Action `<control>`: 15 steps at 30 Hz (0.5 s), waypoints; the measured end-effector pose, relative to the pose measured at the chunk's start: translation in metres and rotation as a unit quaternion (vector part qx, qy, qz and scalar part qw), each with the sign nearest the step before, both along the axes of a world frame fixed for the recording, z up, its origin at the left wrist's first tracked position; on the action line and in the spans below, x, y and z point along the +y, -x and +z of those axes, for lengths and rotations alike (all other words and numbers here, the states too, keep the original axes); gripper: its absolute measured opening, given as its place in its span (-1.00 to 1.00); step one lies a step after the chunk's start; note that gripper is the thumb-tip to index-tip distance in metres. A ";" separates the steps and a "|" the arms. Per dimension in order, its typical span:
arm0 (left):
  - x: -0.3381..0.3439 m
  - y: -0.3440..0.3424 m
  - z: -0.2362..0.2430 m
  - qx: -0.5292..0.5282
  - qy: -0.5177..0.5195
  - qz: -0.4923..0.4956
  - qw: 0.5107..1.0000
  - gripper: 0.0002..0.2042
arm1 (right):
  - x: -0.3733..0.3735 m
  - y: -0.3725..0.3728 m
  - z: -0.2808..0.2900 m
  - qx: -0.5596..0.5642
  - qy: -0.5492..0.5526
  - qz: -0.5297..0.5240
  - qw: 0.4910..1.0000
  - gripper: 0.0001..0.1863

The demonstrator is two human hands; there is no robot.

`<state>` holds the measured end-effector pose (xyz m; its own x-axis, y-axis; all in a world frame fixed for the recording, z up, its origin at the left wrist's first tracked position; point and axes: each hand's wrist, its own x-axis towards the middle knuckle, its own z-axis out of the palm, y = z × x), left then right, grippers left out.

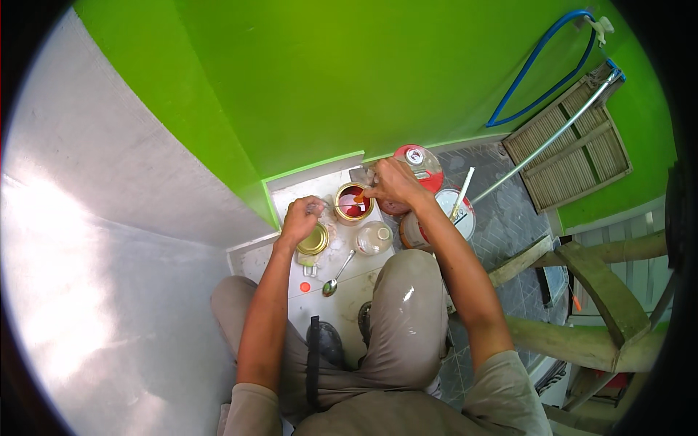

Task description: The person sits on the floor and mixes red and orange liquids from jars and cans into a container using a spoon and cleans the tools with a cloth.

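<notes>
An open round can with a gold rim and dark red paint inside stands on the pale tiled ledge. Over its mouth, my right hand is closed on a thin tool with an orange end. My left hand is at the can's left side, its fingers pinched together; what they hold is too small to make out. Just below that hand is a gold-topped can. A clear plastic bottle stands in front of the paint can. Nearer my feet lie a metal spoon and an orange cap.
A red-and-clear jug and a bucket with a white lid stand on the right, a white stick on the bucket. A long metal pole leans past a slatted wooden panel. Wooden beams cross the lower right. Green wall rises ahead.
</notes>
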<state>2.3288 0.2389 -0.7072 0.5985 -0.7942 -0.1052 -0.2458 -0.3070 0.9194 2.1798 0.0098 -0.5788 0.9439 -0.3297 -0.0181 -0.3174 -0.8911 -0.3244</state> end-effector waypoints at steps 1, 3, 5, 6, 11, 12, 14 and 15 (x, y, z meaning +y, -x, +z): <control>0.000 0.000 0.000 0.002 0.006 -0.017 1.000 -0.81 | 0.000 0.000 -0.001 0.014 0.015 -0.019 1.000 -0.51; -0.001 0.001 -0.001 -0.023 -0.006 -0.001 1.000 -0.80 | 0.000 0.001 -0.001 -0.005 -0.002 -0.005 1.000 -0.51; -0.001 0.003 -0.003 -0.037 -0.009 0.001 0.999 -0.80 | 0.001 0.002 0.001 -0.001 -0.009 -0.010 1.000 -0.50; -0.002 0.003 -0.004 -0.037 -0.008 0.001 0.999 -0.80 | 0.001 0.002 0.003 0.013 -0.011 -0.014 1.000 -0.49; -0.005 0.001 -0.004 -0.019 -0.026 0.001 0.999 -0.79 | 0.005 0.002 0.014 0.043 -0.014 -0.019 0.999 -0.46; -0.006 0.001 -0.004 -0.028 -0.028 0.000 0.999 -0.80 | 0.006 0.002 0.016 0.028 -0.016 -0.022 0.999 -0.45; -0.006 0.001 -0.002 -0.036 -0.030 0.000 0.999 -0.80 | 0.007 0.002 0.020 0.014 -0.019 -0.024 0.999 -0.43; -0.007 0.002 -0.001 -0.052 -0.019 0.000 0.998 -0.80 | 0.006 0.002 0.022 0.026 -0.020 -0.037 0.999 -0.41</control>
<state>2.3267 0.2322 -0.7081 0.6075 -0.7909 -0.0735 -0.3386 -0.3415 0.8768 2.1781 0.0162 -0.5565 0.9144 -0.3965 -0.0822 -0.3996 -0.8509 -0.3409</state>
